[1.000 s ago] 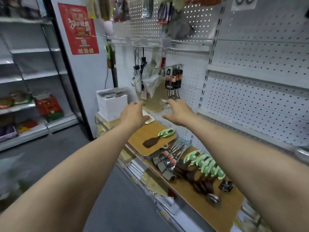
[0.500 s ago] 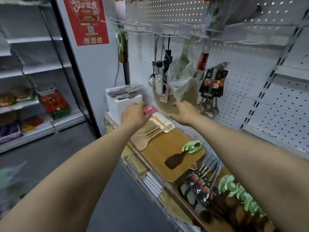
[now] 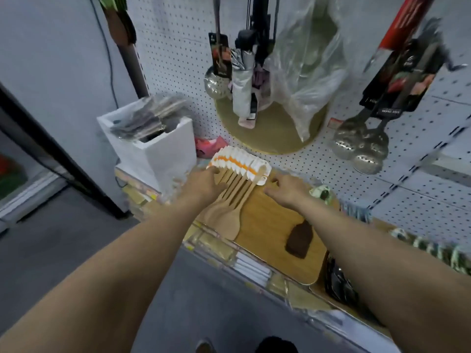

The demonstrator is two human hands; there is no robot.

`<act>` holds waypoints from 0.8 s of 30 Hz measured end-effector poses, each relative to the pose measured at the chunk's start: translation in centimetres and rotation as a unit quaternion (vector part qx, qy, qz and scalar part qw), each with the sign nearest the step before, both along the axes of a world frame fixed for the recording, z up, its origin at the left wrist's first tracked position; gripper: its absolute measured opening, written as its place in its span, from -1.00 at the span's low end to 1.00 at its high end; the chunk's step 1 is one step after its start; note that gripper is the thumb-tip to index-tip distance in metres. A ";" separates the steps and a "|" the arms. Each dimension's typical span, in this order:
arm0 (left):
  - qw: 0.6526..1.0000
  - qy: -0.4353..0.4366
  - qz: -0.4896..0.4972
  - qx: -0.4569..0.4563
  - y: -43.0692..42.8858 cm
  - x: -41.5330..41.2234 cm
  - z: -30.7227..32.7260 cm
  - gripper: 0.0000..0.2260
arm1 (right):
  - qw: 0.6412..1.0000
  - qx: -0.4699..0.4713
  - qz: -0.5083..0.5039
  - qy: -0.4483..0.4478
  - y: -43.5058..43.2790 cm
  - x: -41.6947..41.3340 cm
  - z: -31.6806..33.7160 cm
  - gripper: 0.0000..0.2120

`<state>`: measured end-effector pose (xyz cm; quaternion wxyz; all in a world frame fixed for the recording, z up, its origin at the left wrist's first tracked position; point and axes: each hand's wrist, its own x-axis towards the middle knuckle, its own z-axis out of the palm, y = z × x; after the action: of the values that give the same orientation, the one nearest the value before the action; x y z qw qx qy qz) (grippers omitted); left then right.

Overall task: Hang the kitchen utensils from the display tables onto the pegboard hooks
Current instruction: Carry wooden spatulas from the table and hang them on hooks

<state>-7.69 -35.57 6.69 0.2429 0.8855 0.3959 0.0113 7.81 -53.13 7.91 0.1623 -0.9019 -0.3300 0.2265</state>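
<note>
Blocked left by white box [image 3: 163,149]; overhead by hanging plastic bag [image 3: 305,72], round board [image 3: 275,136] and ladles [image 3: 362,149]. Open above wooden tray [image 3: 267,220] and along bare pegboard [image 3: 420,205], lower right.

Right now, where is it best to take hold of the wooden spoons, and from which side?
Probably the handles next to the cards, one hand from each side. The spoons lie flat on the board in an overlapping row, so a two-sided grip gathers them. The left hand and right hand flank that spot.
</note>
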 end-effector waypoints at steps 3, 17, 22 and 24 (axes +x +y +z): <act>0.998 0.040 -0.026 -0.038 2.0 0.7 -4.3 -0.41 | 0.996 -0.024 -0.039 0.073 1.2 0.0 -4.7 -0.50; 0.981 -0.022 0.024 -0.191 5.3 4.9 -19.0 -0.62 | 0.846 0.083 -0.320 0.419 11.5 3.9 -20.5 -0.58; 0.977 0.000 0.008 -0.211 5.0 7.1 -19.5 -0.64 | 0.781 0.112 -0.371 0.490 12.7 5.1 -22.2 -0.66; 0.975 0.006 0.012 -0.223 5.0 8.3 -20.1 -0.65 | 0.768 0.118 -0.392 0.493 12.5 5.7 -22.6 -0.72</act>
<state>0.57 -30.60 -13.40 0.4313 0.8046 0.4002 -0.0798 13.52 -40.64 -14.71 0.4827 -0.6908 0.1535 0.5159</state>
